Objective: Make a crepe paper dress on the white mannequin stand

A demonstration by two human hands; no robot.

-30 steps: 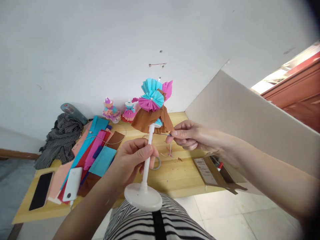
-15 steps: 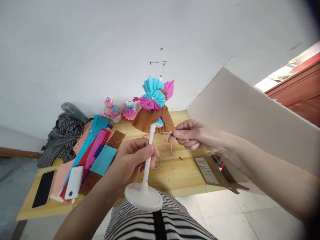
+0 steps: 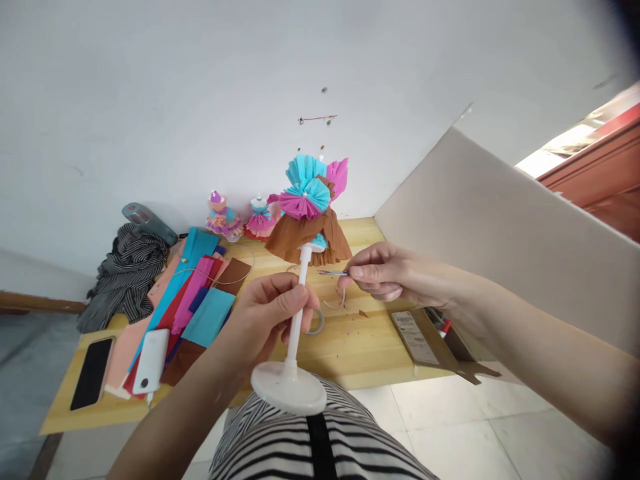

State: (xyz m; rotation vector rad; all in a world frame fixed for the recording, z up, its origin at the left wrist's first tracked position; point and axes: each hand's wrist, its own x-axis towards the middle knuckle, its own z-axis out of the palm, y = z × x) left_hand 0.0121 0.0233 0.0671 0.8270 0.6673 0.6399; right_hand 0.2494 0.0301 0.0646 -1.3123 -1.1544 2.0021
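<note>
My left hand (image 3: 275, 310) is closed around the white post of a small display stand (image 3: 295, 333), holding it slightly tilted above my lap. At its top is a miniature dress of crepe paper, with a brown skirt (image 3: 300, 237) and pleated blue and pink rosettes (image 3: 305, 193). My right hand (image 3: 380, 270) pinches thin, pointed metal tweezers (image 3: 334, 273) between thumb and fingers. Their tips point left, just below the skirt's hem and apart from it. The fingers hide the rear of the tweezers.
Two more small paper dresses (image 3: 225, 220) stand by the wall. Left on the table (image 3: 355, 367) lie crepe paper sheets (image 3: 207, 317), a white device (image 3: 151, 360), a phone (image 3: 93, 373), striped cloth (image 3: 127, 273) and a bottle (image 3: 150, 223). A cardboard box (image 3: 435, 340) sits right, below a pale panel (image 3: 500, 247).
The tweezers have come slightly down and away from the skirt's hem, so more of their length shows. My left hand keeps its grip on the stand, and the view has shifted slightly.
</note>
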